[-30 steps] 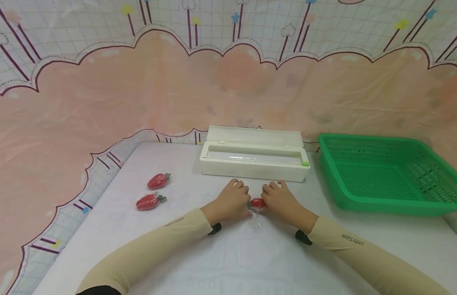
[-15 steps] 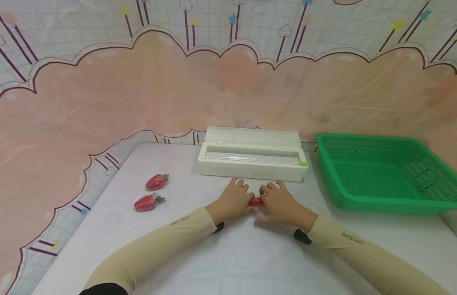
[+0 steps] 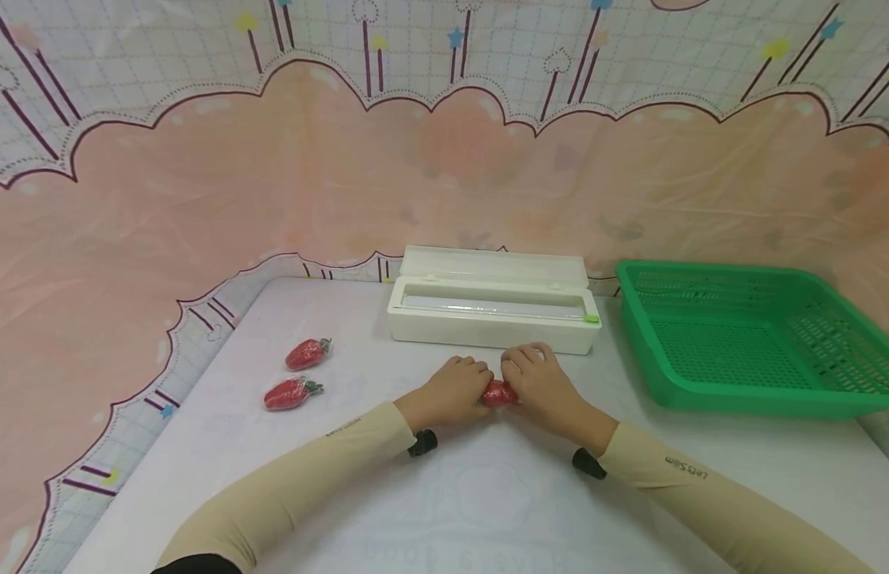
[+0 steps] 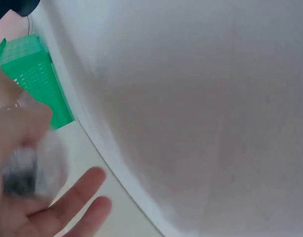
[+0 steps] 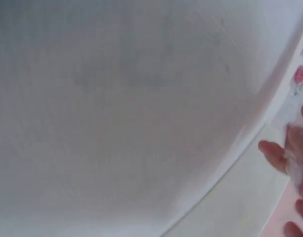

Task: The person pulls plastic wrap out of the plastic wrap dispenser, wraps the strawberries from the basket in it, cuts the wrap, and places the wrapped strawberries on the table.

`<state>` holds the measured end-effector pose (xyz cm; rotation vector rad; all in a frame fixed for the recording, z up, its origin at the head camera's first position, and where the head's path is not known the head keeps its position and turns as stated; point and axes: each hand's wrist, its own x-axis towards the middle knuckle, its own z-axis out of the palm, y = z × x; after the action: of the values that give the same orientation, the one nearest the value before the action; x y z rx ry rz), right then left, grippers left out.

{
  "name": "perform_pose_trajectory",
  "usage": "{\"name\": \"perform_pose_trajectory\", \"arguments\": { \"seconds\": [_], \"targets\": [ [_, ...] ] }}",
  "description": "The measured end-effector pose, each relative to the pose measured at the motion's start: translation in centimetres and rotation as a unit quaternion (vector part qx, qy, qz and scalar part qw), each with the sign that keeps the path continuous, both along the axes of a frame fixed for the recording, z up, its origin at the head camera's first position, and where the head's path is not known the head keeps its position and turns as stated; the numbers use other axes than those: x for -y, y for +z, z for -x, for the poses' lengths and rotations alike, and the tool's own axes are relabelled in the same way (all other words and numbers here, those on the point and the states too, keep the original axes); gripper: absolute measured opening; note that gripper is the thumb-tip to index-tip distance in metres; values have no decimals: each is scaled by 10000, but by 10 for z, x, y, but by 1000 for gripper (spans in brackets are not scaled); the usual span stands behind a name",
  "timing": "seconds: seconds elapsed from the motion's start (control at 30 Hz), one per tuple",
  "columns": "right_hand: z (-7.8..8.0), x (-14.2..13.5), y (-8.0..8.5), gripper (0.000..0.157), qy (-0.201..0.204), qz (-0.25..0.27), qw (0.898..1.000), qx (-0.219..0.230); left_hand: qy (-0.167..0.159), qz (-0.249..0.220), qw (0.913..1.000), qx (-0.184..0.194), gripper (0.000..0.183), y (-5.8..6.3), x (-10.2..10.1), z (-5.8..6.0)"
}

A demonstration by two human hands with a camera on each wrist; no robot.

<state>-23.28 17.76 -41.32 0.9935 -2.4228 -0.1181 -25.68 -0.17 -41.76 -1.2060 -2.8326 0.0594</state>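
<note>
In the head view a red strawberry (image 3: 497,393) in clear plastic film lies between my two hands at the middle of the table. My left hand (image 3: 450,392) grips its left end, and my right hand (image 3: 543,392) holds the right end with curled fingers. The left wrist view shows crinkled film (image 4: 56,165) and a dark green leafy top inside the left hand, with two fingers stretched out. Fingers hide both ends of the fruit from above. Further left lie two more strawberries, an upper one (image 3: 308,354) and a lower one (image 3: 292,394), each wrapped in film.
Behind the hands stands a white cling film box (image 3: 487,328), its lid (image 3: 494,267) raised and a film roll inside. A green perforated basket (image 3: 774,399) is at the right. White cloth (image 3: 444,510) covers the table, and a patterned curtain (image 3: 444,183) hangs behind.
The right thumb, spread out half a second ago, is tucked in at the strawberry again. The loose film tail below the fruit, seen a second ago, no longer shows. More red is visible.
</note>
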Motion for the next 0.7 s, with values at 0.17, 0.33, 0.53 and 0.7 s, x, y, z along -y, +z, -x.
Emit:
{"name": "perform_pose_trajectory", "arguments": {
  "seconds": [0.17, 0.33, 0.53, 0.7],
  "targets": [
    [-1, -4, 4, 47, -140, 172, 9958, 883, -184, 29, 9926, -1200, 31, -1, 1, -3],
    [-4, -5, 8, 36, -218, -49, 9930, 1156, -263, -198, 9843, -1735, 29, 0, 2, -5],
    [-3, -10, 7, 27, -158, -413, 9979, 480, -262, -302, 9832, -1778, 28, 3, 4, -6],
    [-1, -8, 6, 23, -155, -752, 9969, 165, -175, 45, 9781, -2073, 19, 6, 6, -7]
  ]
}}
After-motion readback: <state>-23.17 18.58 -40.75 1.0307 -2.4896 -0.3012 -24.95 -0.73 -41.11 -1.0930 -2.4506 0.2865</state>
